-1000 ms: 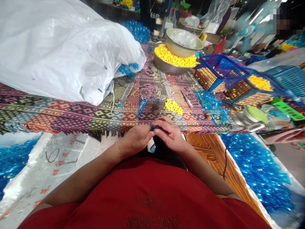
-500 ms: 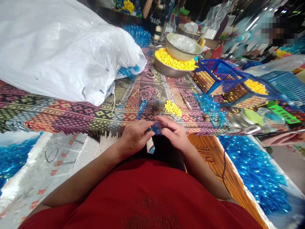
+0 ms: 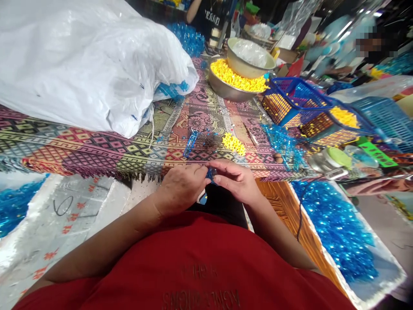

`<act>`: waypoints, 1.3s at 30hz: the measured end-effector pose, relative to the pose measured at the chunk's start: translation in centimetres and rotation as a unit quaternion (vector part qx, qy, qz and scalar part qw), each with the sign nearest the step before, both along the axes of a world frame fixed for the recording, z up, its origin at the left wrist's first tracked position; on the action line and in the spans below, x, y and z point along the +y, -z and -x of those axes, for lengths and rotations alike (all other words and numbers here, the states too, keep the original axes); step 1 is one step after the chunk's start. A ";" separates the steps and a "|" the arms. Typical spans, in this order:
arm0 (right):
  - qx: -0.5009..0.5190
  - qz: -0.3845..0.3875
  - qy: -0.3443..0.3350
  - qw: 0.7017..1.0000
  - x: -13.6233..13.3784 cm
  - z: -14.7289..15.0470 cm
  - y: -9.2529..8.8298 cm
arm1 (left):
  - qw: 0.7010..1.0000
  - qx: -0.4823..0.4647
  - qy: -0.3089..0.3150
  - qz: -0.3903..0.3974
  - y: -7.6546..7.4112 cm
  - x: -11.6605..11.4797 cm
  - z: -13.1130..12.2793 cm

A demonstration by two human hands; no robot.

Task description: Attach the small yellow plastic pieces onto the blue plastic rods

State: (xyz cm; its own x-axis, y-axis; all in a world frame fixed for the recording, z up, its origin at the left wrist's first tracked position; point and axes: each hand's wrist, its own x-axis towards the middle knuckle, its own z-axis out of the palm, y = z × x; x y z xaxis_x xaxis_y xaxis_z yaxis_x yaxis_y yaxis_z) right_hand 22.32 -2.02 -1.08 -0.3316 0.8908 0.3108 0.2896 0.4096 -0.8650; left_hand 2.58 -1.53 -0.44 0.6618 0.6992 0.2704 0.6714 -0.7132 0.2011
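Note:
Both of my hands meet at the table's front edge around a small clear blue plastic piece (image 3: 211,174). My left hand (image 3: 184,184) is closed on its left side, and my right hand (image 3: 235,178) grips it from the right with thumb and fingers. The fingers hide most of the piece, so its exact kind is unclear. Just beyond them on the patterned cloth (image 3: 171,125) lie a long blue plastic piece (image 3: 191,143), a scatter of small dark bits (image 3: 211,141) and a little heap of yellow pieces (image 3: 233,143).
A big white plastic bag (image 3: 97,64) fills the left. A metal bowl (image 3: 226,91) of yellow pieces, blue baskets (image 3: 287,113) and a green-lidded jar (image 3: 325,161) stand to the right. Foam boxes (image 3: 380,280) of blue pieces flank me. People (image 3: 209,21) sit across the table.
My fingers have drawn closer together around the blue piece, covering more of it. The whole view has shifted slightly; the things on the table look unmoved.

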 end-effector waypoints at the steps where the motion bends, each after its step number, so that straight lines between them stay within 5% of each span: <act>1: -0.007 0.005 0.002 1.000 0.0 0.1 0.0 | 1.000 -0.003 -0.004 -0.001 0.0 0.0 0.0; 9: 0.016 0.011 0.032 0.999 -0.7 0.3 0.5 | 0.999 -0.033 0.007 0.028 0.3 -0.1 0.3; 17: 0.041 0.026 0.026 0.998 -0.1 0.6 2.0 | 0.998 -0.024 -0.013 0.050 2.1 0.2 -0.1; 25: 0.094 0.040 0.055 0.993 0.2 -1.4 3.5 | 0.997 -0.032 -0.031 0.058 -0.2 2.8 3.0; 30: -0.048 -0.070 0.030 0.996 0.4 -1.7 2.0 | 0.996 -0.068 0.014 0.048 0.2 2.7 3.3; 35: -0.250 -0.207 0.010 0.946 1.3 -0.6 0.1 | 0.998 -0.050 0.027 0.021 -0.1 2.4 1.8; 39: -0.232 -0.234 0.009 0.944 1.3 -0.2 0.0 | 0.989 -0.140 0.027 0.042 -0.1 2.5 1.3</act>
State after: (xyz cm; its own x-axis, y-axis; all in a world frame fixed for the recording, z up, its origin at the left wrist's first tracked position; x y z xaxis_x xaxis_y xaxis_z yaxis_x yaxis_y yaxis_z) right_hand 22.53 -0.75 -1.09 -0.5149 0.6988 0.4966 0.6035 0.7069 -0.3690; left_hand 1.32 0.95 -0.34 0.6061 0.6926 0.3909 0.5421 -0.7195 0.4342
